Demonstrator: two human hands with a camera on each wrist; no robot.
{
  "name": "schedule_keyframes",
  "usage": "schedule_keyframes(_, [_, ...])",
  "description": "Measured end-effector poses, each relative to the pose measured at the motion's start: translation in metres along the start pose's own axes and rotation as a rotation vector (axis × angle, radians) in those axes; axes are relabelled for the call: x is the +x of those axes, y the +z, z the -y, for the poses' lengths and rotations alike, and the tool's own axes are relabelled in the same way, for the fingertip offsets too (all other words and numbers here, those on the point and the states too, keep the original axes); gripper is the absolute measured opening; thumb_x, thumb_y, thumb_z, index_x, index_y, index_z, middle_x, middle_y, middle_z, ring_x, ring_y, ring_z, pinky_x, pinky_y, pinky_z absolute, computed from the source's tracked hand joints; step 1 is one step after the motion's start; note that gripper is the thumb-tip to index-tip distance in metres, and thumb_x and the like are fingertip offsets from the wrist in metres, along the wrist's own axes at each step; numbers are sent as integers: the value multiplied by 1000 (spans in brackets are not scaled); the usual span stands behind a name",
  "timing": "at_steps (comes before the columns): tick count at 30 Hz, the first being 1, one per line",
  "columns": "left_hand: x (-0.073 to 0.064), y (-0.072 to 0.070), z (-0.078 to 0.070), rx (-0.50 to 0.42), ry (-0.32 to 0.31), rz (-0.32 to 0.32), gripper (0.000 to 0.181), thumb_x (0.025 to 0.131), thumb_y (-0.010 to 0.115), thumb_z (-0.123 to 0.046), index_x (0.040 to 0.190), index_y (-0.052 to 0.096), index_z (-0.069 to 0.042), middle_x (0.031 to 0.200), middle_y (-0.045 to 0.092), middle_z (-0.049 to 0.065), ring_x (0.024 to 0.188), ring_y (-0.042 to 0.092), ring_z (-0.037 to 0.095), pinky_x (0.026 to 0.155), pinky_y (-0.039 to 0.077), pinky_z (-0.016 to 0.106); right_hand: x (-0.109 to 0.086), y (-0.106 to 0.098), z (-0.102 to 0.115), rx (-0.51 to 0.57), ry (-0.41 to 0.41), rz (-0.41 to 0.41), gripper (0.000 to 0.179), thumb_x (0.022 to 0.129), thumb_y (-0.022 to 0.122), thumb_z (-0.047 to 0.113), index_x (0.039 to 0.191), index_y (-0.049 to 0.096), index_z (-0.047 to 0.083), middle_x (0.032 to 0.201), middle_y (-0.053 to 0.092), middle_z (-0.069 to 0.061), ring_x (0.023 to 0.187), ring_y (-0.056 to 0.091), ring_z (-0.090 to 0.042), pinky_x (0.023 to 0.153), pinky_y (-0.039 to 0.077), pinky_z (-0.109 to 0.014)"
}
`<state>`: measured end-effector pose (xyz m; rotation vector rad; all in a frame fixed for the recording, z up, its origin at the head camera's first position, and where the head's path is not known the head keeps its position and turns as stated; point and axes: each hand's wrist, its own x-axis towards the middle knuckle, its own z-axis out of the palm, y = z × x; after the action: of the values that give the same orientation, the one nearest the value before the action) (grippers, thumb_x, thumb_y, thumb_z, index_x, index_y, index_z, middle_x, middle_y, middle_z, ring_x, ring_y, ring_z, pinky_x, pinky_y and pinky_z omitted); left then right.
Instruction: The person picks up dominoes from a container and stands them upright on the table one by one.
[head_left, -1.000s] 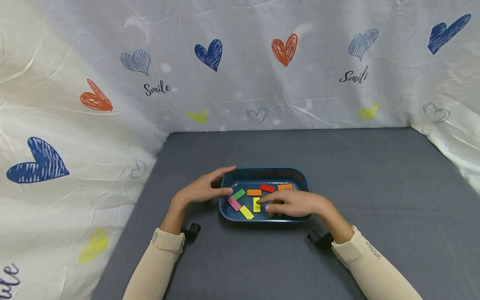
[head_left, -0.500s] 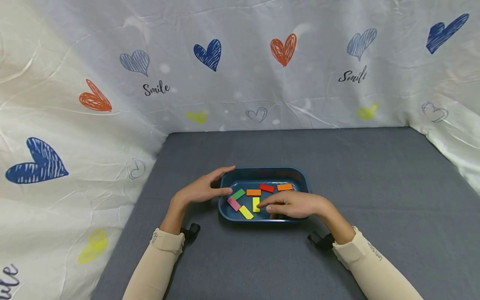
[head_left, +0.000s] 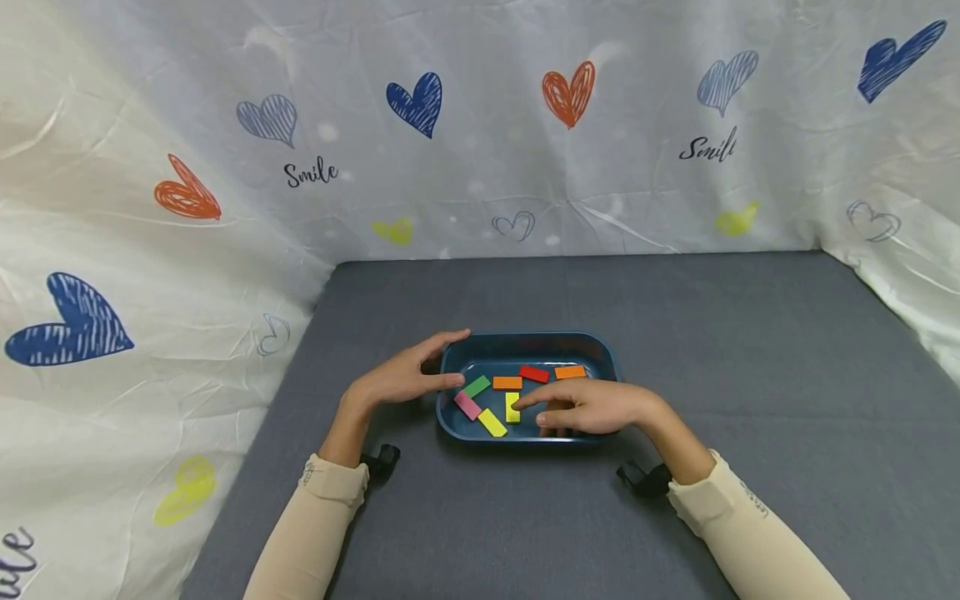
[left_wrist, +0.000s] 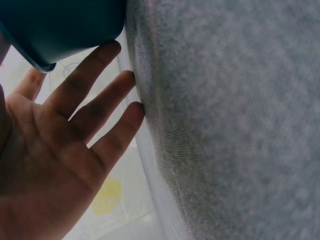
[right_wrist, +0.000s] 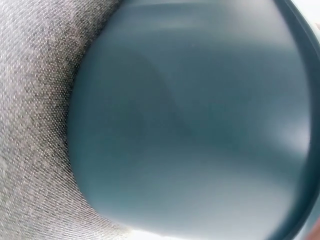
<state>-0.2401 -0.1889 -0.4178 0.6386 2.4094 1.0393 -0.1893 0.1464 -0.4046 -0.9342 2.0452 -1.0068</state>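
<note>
A dark blue tray [head_left: 525, 340] sits on the table with several small coloured blocks in it. At its left end my left hand [head_left: 401, 375] touches the rim, thumb over the near side; the left wrist view shows its fingers spread and fairly straight against or beside the outer wall. My right hand [head_left: 592, 406] reaches over the tray's right half. Its extended index fingertip touches an upright-lying yellow block [head_left: 512, 400], while the thumb stays apart from that block. Beneath the right palm, the tray's contents are hidden. The right wrist view shows mostly the tray's outer wall [right_wrist: 190, 115].
Around the yellow block lie a green block [head_left: 477, 386], a pink block [head_left: 467, 406], a second yellow block [head_left: 492, 423], two orange blocks [head_left: 507, 382] and a red block [head_left: 534, 373]. Grey cloth [head_left: 480, 517] covers the table; a printed curtain [head_left: 480, 167] hangs behind.
The right thumb has shifted slightly to the right, away from the index finger. A bit of green seen under the right hand a second ago is now hidden. The left hand stays put.
</note>
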Motion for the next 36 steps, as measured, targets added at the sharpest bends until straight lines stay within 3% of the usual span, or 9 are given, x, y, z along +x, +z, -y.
schedule_keyframes(12, [-1,-1,0,6,8,-2,80,93,72,-47,160,29,-38,165,33,5,144,44,38,114,40,62,-5,-5,4,122,-31,11,48,106,55,18,151,45,4,109,72,-12,88,64,-30,80,55,-32])
schedule_keyframes(18, [0,-1,0,-5,8,-1,80,93,72,-47,160,29,-38,164,35,6,144,45,37,114,40,61,-7,-6,3,163,-62,9,50,103,60,13,150,45,2,106,74,-12,90,65,-36,83,55,-30])
schedule_keyframes(23, [1,-1,0,-19,9,1,78,93,72,-47,159,30,-40,164,35,4,144,45,35,114,40,60,-9,-8,3,178,-75,18,48,102,62,14,146,49,1,107,73,-9,90,65,-28,83,57,-30])
schedule_keyframes(36, [1,-1,2,-26,13,3,77,94,72,-47,158,30,-42,163,37,2,143,46,33,116,39,59,-11,-9,0,269,-97,44,48,99,66,9,142,52,-5,112,68,-18,90,66,-14,80,57,-26])
